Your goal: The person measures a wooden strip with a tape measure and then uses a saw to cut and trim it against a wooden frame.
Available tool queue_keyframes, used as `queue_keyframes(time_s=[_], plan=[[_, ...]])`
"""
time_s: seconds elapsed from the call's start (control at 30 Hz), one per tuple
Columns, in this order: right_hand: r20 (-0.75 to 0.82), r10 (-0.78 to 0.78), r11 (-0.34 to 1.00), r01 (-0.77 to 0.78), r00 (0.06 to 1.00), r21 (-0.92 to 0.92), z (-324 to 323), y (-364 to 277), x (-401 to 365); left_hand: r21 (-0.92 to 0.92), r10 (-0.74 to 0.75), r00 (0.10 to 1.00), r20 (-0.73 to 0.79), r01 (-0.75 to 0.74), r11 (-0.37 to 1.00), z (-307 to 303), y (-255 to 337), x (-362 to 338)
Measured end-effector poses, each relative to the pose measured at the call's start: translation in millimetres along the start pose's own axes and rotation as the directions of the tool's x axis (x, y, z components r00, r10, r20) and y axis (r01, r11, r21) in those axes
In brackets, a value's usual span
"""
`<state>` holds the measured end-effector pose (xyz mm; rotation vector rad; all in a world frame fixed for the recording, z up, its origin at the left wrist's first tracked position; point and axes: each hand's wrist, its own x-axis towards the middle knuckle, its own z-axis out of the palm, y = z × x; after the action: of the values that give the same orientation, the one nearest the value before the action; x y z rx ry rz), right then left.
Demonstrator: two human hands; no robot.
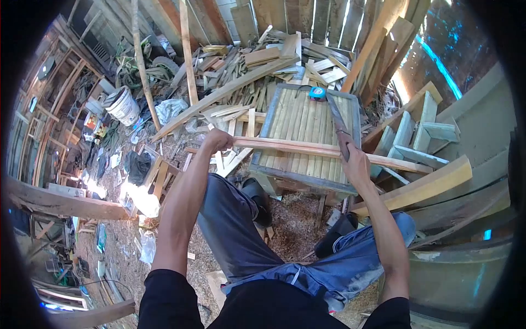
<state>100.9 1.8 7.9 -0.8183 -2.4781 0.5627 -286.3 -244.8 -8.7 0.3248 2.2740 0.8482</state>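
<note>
My left hand (219,140) is closed around one end of a long, thin wooden strip (285,145). The strip runs rightward across a slatted wooden panel (298,118) with a dark frame, and passes by my right hand (357,167). My right hand is wrapped round the handle of a machete (336,116), whose dark, narrow blade points away from me over the panel. Near the blade's far end, a blue tape measure (316,94) lies at the panel's back edge.
A heap of scrap wood (246,71) fills the back, with a long board (219,98) slanting across it. A white bucket (121,105) stands at the left. Wooden pieces (424,131) and a curved plank (422,186) are at the right. Shavings (296,225) cover the floor between my legs.
</note>
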Motion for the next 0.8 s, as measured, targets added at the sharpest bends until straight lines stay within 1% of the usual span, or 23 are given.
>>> queue_keyframes(time_s=[0.07,0.1,0.13,0.17,0.2,0.23,0.27,0.3,0.33,0.37,0.43,0.47,0.53,0.67,0.73,0.8], plan=[[-0.004,0.022,0.999,-0.022,1.000,-0.023,5,5,0,0.007,0.086,0.996,0.030,-0.086,0.996,0,-11,12],[-0.003,0.018,1.000,-0.018,1.000,-0.024,4,1,0,0.112,0.055,0.998,0.027,-0.058,0.992,-2,-10,14],[0.031,0.041,0.999,-0.041,0.999,-0.022,4,-3,-1,0.107,0.058,0.998,0.028,-0.060,0.992,-4,-16,18],[0.058,0.068,0.997,-0.066,0.996,-0.031,0,-4,0,0.245,0.102,0.995,-0.020,-0.094,0.965,-6,-19,21],[0.031,0.046,0.998,-0.045,0.998,-0.041,3,-1,1,0.374,0.164,0.985,-0.047,-0.135,0.917,-1,-20,31],[0.006,0.034,0.997,-0.033,0.999,-0.063,8,4,-3,0.571,0.257,0.965,0.056,-0.242,0.784,-1,-15,29],[0.013,0.031,0.997,-0.030,0.999,-0.066,7,4,-4,0.724,0.330,0.928,0.171,-0.346,0.596,-4,-9,20],[0.020,0.027,0.998,-0.026,0.999,-0.060,6,2,-4,0.501,0.239,0.968,0.076,-0.244,0.830,-2,-7,13],[0.008,0.043,0.996,-0.042,0.999,-0.085,5,3,-4,0.226,0.107,0.994,0.015,-0.107,0.968,-1,-6,8],[0.020,0.045,0.997,-0.044,0.999,-0.067,6,3,-3,0.224,0.120,0.992,0.032,-0.124,0.967,-1,-3,7],[0.034,0.050,0.998,-0.049,0.998,-0.043,6,4,-3,-0.039,0.015,0.997,0.076,-0.012,0.999,-3,-1,3],[0.028,0.056,0.997,-0.055,0.998,-0.047,7,5,-3,-0.037,0.014,0.997,0.078,-0.011,0.999,-1,-1,2],[0.026,0.057,0.997,-0.056,0.998,-0.046,7,3,-3,-0.079,0.040,0.999,-0.004,-0.041,0.996,2,0,-4],[0.030,0.009,1.000,-0.008,1.000,-0.019,3,7,-3,-0.039,0.040,0.999,-0.003,-0.040,0.998,1,4,-7],[0.027,0.000,1.000,0.001,1.000,-0.020,2,8,-4,-0.083,0.007,0.999,0.047,-0.004,0.997,1,14,-17],[0.006,-0.048,0.999,0.048,0.999,0.006,1,8,-5,-0.047,-0.021,0.998,0.052,0.023,0.999,1,18,-22]])
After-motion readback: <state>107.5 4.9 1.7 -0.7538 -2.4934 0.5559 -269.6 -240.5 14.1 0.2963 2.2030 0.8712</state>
